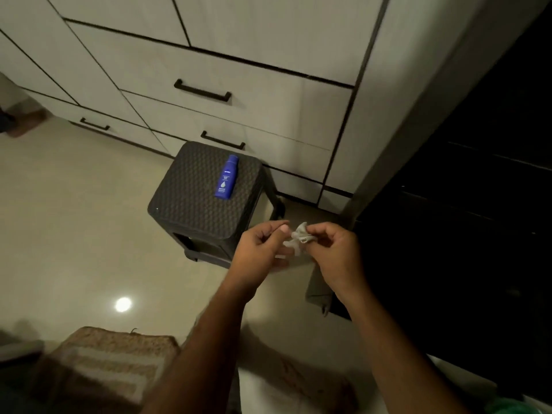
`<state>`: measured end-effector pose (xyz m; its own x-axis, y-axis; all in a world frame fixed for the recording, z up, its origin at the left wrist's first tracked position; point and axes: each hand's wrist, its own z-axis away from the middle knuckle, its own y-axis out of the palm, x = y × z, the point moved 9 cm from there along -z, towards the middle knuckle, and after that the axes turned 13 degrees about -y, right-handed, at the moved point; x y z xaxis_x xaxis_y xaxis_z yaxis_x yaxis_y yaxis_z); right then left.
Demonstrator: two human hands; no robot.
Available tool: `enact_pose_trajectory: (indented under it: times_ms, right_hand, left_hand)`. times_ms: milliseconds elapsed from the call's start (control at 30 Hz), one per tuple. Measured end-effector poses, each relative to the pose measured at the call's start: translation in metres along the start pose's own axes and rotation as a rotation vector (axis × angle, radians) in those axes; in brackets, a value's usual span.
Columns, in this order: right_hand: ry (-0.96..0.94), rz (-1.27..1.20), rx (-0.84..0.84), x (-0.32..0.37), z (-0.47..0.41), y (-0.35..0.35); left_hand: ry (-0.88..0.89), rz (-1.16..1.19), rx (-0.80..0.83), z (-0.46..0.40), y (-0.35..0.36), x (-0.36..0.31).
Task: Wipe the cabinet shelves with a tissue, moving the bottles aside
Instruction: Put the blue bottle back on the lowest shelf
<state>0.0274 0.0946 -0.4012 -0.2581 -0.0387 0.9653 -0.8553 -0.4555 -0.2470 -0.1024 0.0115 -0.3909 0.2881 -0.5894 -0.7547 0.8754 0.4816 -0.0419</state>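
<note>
A small crumpled white tissue (298,239) is held between both hands in front of me, above the floor. My left hand (263,249) pinches its left side, and my right hand (334,249) pinches its right side with curled fingers. A blue lotion bottle (227,181) lies flat on top of a dark woven-pattern stool (191,198), which stands against the cabinet. The open cabinet (466,204) to the right is dark, and its shelves are barely visible.
White drawers with black handles (203,90) line the wall behind the stool. A brown striped mat (104,366) lies on the glossy floor at lower left. A grey cloth (318,288) hangs at the cabinet's lower edge. A person's foot (24,121) shows at far left.
</note>
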Motion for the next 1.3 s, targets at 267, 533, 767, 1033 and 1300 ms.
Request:
enact_pose_trajectory:
  times_ms: [267, 533, 767, 1033, 1300]
  right_hand:
    - [-0.049, 0.200, 0.112, 0.007, -0.076, 0.152]
    - [-0.182, 0.596, 0.243, 0.010, -0.159, 0.287]
    - [-0.131, 0.793, 0.336, -0.036, -0.197, 0.353]
    - [-0.075, 0.874, 0.359, -0.063, -0.205, 0.369]
    - [-0.056, 0.770, 0.265, -0.048, -0.212, 0.326]
  left_hand:
    - [-0.061, 0.005, -0.066, -0.078, -0.137, -0.015]
    - [-0.145, -0.095, -0.134, -0.193, -0.263, -0.006]
    - [-0.204, -0.190, -0.238, -0.259, -0.307, 0.025]
    - [-0.251, -0.116, -0.264, -0.276, -0.313, 0.045]
    - [-0.154, -0.106, -0.389, -0.279, -0.304, 0.016]
